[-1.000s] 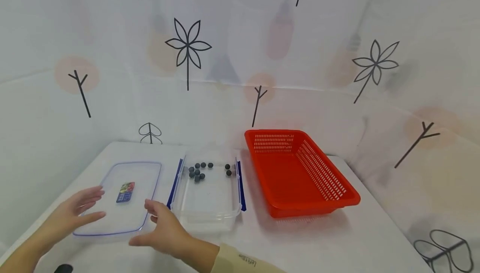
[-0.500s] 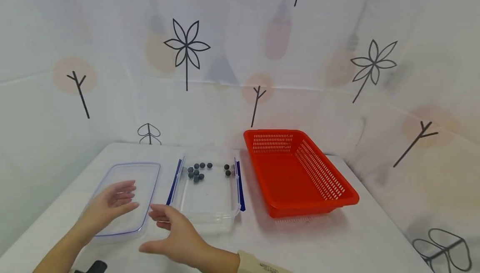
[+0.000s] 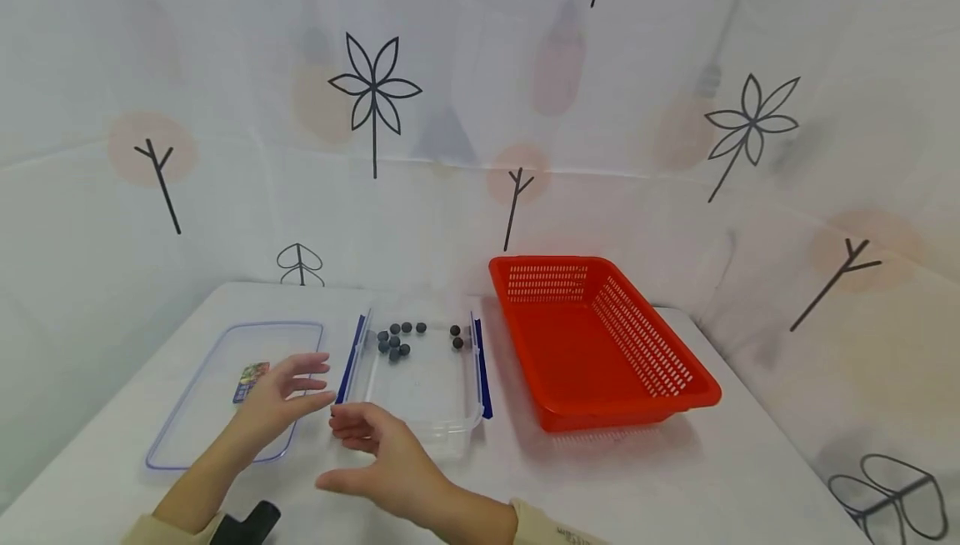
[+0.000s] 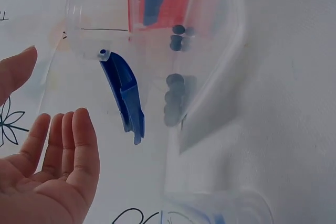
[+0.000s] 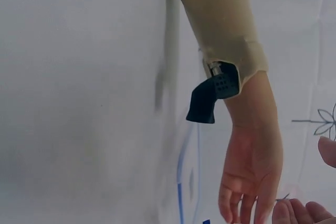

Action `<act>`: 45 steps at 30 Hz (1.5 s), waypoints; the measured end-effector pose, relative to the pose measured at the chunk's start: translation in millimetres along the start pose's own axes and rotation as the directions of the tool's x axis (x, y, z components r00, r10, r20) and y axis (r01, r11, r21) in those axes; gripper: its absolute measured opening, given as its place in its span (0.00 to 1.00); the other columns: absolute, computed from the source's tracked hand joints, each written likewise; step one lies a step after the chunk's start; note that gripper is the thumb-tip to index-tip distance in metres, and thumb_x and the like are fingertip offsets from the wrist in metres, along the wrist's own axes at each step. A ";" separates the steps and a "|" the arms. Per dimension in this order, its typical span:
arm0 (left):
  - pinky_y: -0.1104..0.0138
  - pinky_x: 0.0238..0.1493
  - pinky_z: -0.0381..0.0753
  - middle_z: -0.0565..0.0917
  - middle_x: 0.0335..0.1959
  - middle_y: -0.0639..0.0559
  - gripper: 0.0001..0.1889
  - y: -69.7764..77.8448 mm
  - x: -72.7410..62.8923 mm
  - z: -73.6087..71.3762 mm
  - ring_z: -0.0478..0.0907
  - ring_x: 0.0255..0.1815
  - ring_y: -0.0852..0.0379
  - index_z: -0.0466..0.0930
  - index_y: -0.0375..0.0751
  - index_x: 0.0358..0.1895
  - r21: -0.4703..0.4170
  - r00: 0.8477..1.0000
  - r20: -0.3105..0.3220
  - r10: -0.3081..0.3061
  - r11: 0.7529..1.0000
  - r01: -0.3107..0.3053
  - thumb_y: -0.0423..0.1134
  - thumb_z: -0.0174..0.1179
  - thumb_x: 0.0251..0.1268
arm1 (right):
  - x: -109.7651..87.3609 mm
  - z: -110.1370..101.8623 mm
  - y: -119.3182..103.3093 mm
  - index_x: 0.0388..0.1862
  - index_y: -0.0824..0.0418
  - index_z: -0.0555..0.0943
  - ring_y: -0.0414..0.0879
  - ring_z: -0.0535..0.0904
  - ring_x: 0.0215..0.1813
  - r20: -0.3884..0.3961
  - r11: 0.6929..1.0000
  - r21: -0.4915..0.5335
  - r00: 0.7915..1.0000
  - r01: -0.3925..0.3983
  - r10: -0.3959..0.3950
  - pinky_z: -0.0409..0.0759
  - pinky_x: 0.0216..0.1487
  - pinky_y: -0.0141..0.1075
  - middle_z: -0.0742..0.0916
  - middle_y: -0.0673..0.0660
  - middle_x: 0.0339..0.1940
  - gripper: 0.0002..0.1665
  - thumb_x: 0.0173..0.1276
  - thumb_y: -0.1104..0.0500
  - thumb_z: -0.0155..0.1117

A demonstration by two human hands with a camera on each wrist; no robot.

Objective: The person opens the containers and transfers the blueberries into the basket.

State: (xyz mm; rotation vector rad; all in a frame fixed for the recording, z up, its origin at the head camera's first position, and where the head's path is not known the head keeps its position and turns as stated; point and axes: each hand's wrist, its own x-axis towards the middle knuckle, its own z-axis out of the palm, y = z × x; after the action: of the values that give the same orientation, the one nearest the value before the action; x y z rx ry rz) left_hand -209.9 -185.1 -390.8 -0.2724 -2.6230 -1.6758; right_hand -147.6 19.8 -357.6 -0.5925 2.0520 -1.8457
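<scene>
Both hands hover near the table's front with fingers loosely spread, holding nothing. My left hand (image 3: 279, 399) is over the right part of a clear lid (image 3: 202, 428) with a purple-blue edge and a small printed label (image 3: 250, 382). Right of it, my right hand (image 3: 393, 462) overlaps the front left corner of a clear plastic food container (image 3: 442, 428). Blue side latches (image 3: 486, 374) hang down from the container. Inside it, towards the back, lie several dark blueberries (image 3: 393, 343). In the left wrist view a blue latch (image 4: 126, 93) shows just beyond the left fingers.
A red plastic basket (image 3: 592, 362) with slotted walls stands right of the container. The white table (image 3: 585, 495) meets a white patterned cloth (image 3: 450, 220) behind. A black device (image 3: 247, 524) sits at the left wrist.
Both hands have moved right, the left one from the lid's left side to its right part, the right one to the container's front corner. Lid, container and basket stay put.
</scene>
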 end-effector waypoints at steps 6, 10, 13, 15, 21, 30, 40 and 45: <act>0.52 0.50 0.76 0.70 0.59 0.36 0.33 2.0 3.8 9.6 0.71 0.56 0.41 0.63 0.39 0.65 -0.009 0.997 0.021 -0.069 0.998 0.070 0.47 0.64 0.58 | -0.2 -7.4 -3.0 0.57 0.56 0.75 0.35 0.76 0.48 -0.015 1.000 0.000 1.000 -0.025 0.025 0.74 0.53 0.29 0.80 0.44 0.44 0.29 0.55 0.63 0.71; 0.51 0.52 0.75 0.70 0.60 0.37 0.36 1.1 5.8 13.9 0.73 0.55 0.44 0.63 0.40 0.65 -0.026 0.993 0.037 -0.115 0.993 0.116 0.50 0.65 0.56 | 1.2 -13.9 -5.1 0.56 0.59 0.75 0.38 0.77 0.49 -0.030 1.000 -0.007 1.000 -0.007 0.007 0.74 0.54 0.30 0.81 0.46 0.45 0.29 0.54 0.65 0.71; 0.51 0.52 0.74 0.70 0.60 0.37 0.36 -0.9 7.4 16.0 0.75 0.53 0.46 0.63 0.39 0.65 -0.063 0.990 0.057 -0.126 0.990 0.130 0.50 0.66 0.55 | 3.2 -19.8 -5.4 0.56 0.61 0.74 0.41 0.77 0.50 -0.043 1.000 0.002 0.999 0.023 -0.023 0.74 0.54 0.31 0.81 0.48 0.45 0.29 0.54 0.67 0.71; 0.51 0.53 0.74 0.70 0.60 0.37 0.36 -1.9 8.2 16.9 0.75 0.53 0.46 0.63 0.38 0.65 -0.085 0.989 0.071 -0.129 0.987 0.134 0.48 0.66 0.56 | 5.6 -24.1 -5.0 0.56 0.62 0.75 0.42 0.77 0.50 -0.057 0.999 0.003 0.998 0.038 -0.038 0.74 0.54 0.32 0.82 0.49 0.45 0.29 0.54 0.67 0.71; 0.51 0.53 0.74 0.71 0.60 0.36 0.34 -3.4 9.2 18.8 0.75 0.53 0.45 0.63 0.36 0.65 -0.116 0.986 0.086 -0.141 0.982 0.150 0.45 0.65 0.58 | 16.3 -38.6 -7.7 0.57 0.61 0.75 0.44 0.78 0.49 -0.119 1.000 -0.027 0.993 0.010 -0.014 0.75 0.54 0.36 0.82 0.51 0.45 0.29 0.54 0.66 0.71; 0.53 0.51 0.75 0.72 0.58 0.39 0.34 -3.1 8.6 19.5 0.75 0.52 0.46 0.65 0.37 0.65 -0.102 0.983 0.090 -0.162 0.980 0.170 0.47 0.65 0.57 | 34.4 -59.1 -10.5 0.58 0.62 0.74 0.48 0.77 0.48 -0.195 0.999 -0.019 0.980 -0.030 0.026 0.77 0.51 0.38 0.81 0.54 0.46 0.28 0.57 0.66 0.69; 0.53 0.51 0.76 0.74 0.56 0.41 0.35 -0.9 10.3 19.2 0.76 0.50 0.48 0.66 0.38 0.64 -0.104 0.982 0.090 -0.168 0.979 0.177 0.49 0.66 0.55 | 64.3 -75.1 -14.7 0.57 0.61 0.75 0.47 0.78 0.47 -0.268 0.996 -0.004 0.960 -0.084 0.080 0.76 0.53 0.40 0.81 0.55 0.45 0.27 0.57 0.63 0.70; 0.54 0.51 0.76 0.74 0.56 0.41 0.36 0.5 11.6 19.2 0.75 0.50 0.48 0.66 0.39 0.64 -0.106 0.982 0.083 -0.170 0.978 0.179 0.50 0.67 0.54 | 78.0 -80.1 -17.5 0.58 0.60 0.75 0.47 0.78 0.47 -0.295 0.995 -0.025 0.952 -0.096 0.085 0.73 0.57 0.43 0.81 0.58 0.48 0.27 0.58 0.63 0.69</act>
State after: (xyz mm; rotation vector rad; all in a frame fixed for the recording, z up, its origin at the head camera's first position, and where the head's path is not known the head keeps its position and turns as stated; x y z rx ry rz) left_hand -219.7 -166.0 -397.2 -0.1099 -2.6792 -1.9077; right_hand -253.1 48.1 -327.8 -0.2370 2.2631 -1.9402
